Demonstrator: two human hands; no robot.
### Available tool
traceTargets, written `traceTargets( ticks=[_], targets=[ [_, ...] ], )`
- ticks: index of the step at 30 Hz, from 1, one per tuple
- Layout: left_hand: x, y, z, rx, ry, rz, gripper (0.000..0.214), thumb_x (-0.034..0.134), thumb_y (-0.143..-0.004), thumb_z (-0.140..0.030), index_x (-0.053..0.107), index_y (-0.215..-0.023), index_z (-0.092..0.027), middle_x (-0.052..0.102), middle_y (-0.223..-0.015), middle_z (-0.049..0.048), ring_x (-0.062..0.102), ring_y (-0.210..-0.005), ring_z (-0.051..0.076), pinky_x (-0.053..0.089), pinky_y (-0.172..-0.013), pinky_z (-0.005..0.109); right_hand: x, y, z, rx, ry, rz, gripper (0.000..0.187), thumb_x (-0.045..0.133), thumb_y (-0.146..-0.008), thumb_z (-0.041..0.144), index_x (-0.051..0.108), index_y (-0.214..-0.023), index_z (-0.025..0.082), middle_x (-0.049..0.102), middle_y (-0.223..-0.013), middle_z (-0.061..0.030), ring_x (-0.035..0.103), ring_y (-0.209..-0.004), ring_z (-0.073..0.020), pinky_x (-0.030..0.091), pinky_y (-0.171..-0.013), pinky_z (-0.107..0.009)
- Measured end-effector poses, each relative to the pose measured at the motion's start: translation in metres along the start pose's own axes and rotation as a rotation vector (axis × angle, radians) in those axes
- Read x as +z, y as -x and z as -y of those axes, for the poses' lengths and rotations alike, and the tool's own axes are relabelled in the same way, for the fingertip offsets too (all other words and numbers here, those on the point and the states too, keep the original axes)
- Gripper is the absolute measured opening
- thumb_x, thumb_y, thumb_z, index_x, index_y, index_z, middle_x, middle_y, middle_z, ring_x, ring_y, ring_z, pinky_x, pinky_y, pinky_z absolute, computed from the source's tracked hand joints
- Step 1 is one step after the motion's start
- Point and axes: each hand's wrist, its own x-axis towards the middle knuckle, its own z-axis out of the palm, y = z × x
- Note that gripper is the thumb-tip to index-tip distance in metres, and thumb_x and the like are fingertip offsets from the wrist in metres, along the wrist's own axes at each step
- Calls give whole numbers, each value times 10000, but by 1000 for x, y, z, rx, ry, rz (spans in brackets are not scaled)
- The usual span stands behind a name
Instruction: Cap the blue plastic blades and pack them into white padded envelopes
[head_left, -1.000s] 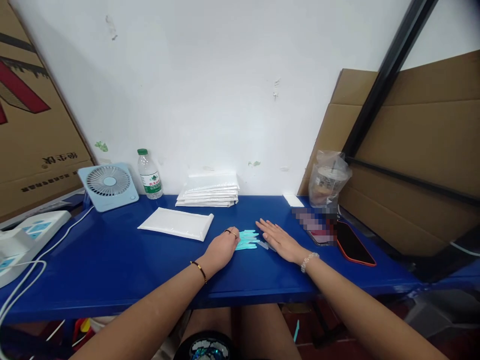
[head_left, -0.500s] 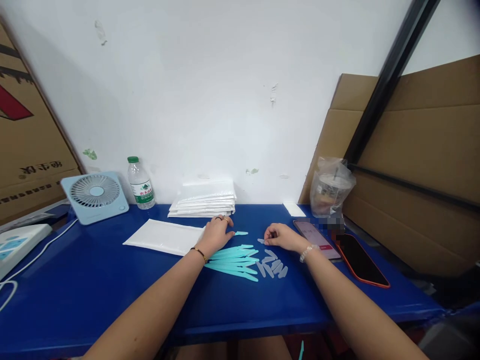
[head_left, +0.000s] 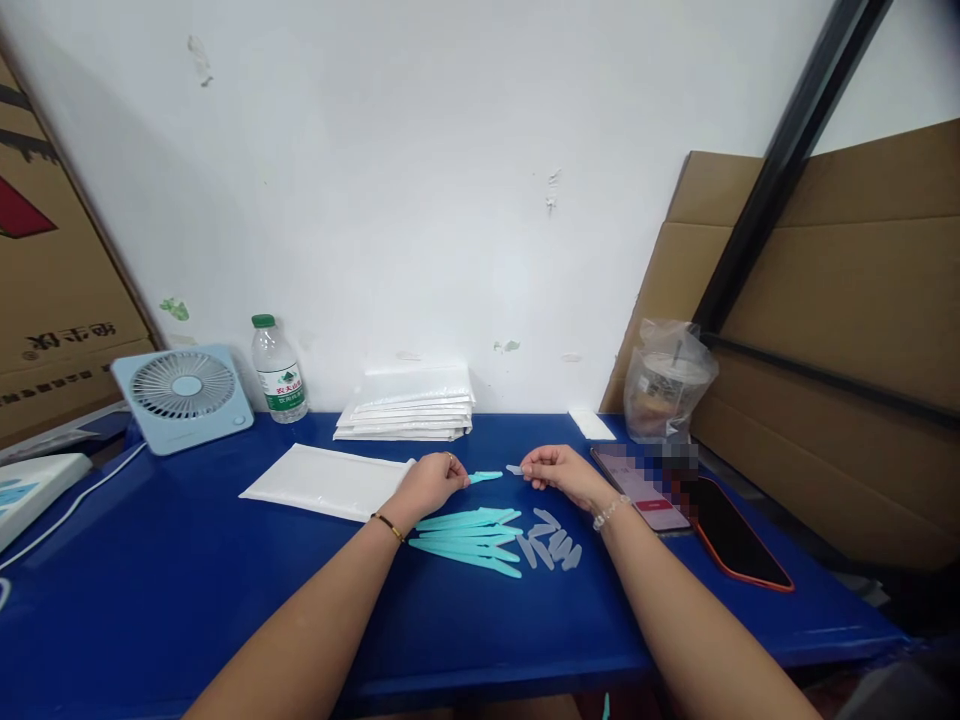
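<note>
My left hand [head_left: 433, 482] pinches a turquoise eyebrow razor [head_left: 486, 476], its blade end pointing right. Between the thumb and finger of my right hand [head_left: 553, 470] is a small clear plastic blade cap [head_left: 514, 469], its free end toward the razor. A short gap separates the two. Below my left hand, several more turquoise razors [head_left: 469, 540] lie fanned out on the blue table. To their right is a loose pile of clear caps [head_left: 553, 542]. A white padded envelope [head_left: 322, 482] lies flat, partly behind my left hand.
A stack of white envelopes [head_left: 405, 405] stands by the wall, with a water bottle [head_left: 280, 370] and a blue fan [head_left: 184, 395] to its left. On the right are two phones [head_left: 739, 530], a white slip [head_left: 591, 424] and a bagged drink cup [head_left: 667, 385]. Cardboard [head_left: 862, 330] borders the right side.
My left hand has closed on the razor and lifted it slightly. My right hand has raised the cap and brought it nearer, in line with the razor's end. The view has shifted slightly.
</note>
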Motion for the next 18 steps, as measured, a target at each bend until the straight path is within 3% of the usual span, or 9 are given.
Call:
traceTargets(
  ticks=[13,18],
  targets=[
    [8,-11,3,20,60,73,256,573,-709,-397,658,-786,-168,648,-705,18,556,-625,139,358,-522,227,24,-7,1,-45,121,39,271,712,-659,380,690,-770,134,644,-653,-19,532,-524,-86,441,-521,-210],
    [-4,1,-9,54,-50,-57,290,635,-672,-439,657,-865,-224,657,-829,9,582,-733,156,368,-588,231,8,1,8,-42,317,-10,300,719,-640,378,698,-828,145,634,-615,-9,541,-525,-109,433,-511,-225]
  ],
)
